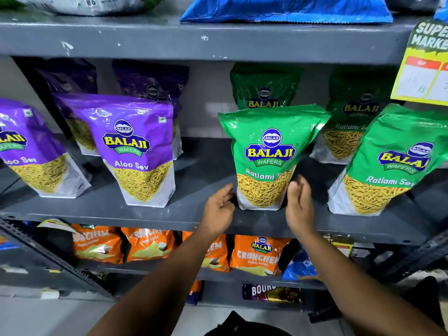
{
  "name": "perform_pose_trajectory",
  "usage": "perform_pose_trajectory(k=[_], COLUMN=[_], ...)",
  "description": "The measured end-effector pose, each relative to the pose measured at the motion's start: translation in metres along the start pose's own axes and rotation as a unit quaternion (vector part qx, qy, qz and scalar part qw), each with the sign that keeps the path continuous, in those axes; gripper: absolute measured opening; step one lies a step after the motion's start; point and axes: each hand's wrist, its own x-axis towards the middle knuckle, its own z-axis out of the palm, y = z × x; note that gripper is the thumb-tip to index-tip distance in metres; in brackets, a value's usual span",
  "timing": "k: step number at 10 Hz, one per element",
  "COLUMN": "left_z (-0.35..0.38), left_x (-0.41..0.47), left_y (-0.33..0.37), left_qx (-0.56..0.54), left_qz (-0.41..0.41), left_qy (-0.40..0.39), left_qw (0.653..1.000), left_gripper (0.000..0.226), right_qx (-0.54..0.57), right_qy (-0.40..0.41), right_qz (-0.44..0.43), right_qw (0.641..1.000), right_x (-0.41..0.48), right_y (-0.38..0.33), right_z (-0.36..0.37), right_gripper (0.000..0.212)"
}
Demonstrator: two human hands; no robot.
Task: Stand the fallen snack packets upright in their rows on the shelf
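A green Ratlami Sev packet [268, 156] stands upright at the front of the grey shelf [198, 209]. My left hand [219, 209] is just left of its base and my right hand [299, 204] just right of it, both with fingers apart and holding nothing. Another green packet [392, 161] leans at the right, and two more stand behind, one [264, 86] at the middle and one [351, 117] further right. Purple Aloo Sev packets stand to the left: one [135, 149] in front, one [26, 149] at the left edge, others behind in shadow.
A yellow price sign [424, 66] hangs from the upper shelf edge at right. Orange Crunchem packets [257, 255] fill the shelf below. A blue packet [286, 8] lies on the shelf above.
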Motion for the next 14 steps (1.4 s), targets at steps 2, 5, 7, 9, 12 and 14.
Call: perform_pose_trajectory(k=[2,5,7,9,12,14], left_z=[-0.069,-0.249,-0.281,-0.298,-0.301,-0.307], left_x=[-0.069,-0.016,0.001,-0.005,-0.011,-0.018], left_y=[-0.032,-0.034,-0.044,-0.033,-0.031,-0.029], left_qx=[-0.049,0.081,0.065,0.148,0.172,0.120], left_qz=[0.101,0.050,0.039,0.021,0.009,0.006], left_qy=[0.246,0.152,0.040,0.028,0.015,0.037], left_qw=[0.963,0.984,0.996,0.988,0.985,0.992], left_gripper=[0.041,0.074,0.068,0.078,0.079,0.078], right_qx=[-0.076,-0.065,-0.090,-0.135,-0.166,-0.037], right_qy=[-0.055,-0.319,-0.270,-0.228,-0.242,-0.182], right_qz=[-0.240,-0.036,0.003,0.004,0.051,0.021], right_qw=[0.966,0.945,0.959,0.964,0.954,0.982], right_x=[-0.065,-0.084,-0.087,-0.094,-0.093,-0.116], right_y=[0.001,-0.076,-0.079,-0.084,-0.088,-0.105], right_z=[0.022,0.205,0.248,0.266,0.268,0.256], right_gripper=[0.022,0.117,0.086,0.074,0.082,0.115])
